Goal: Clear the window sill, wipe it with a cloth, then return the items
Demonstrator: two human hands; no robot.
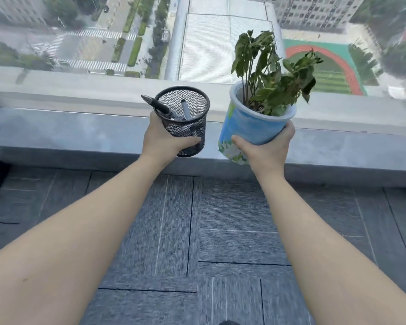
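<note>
My left hand (163,139) grips a black mesh pen holder (185,120) with two markers inside, held in the air over the front edge of the grey window sill (68,134). My right hand (265,146) holds a blue plastic pot (253,127) with a wilted green plant (270,73), tilted slightly to the right, also above the sill's front edge. Both items are lifted off the sill. No cloth is in view.
The sill runs across the whole view below a large window pane (103,43) that looks down on streets and a sports field. Below the sill lies dark grey carpet tile floor (220,231). A dark shape (225,322) shows at the bottom edge.
</note>
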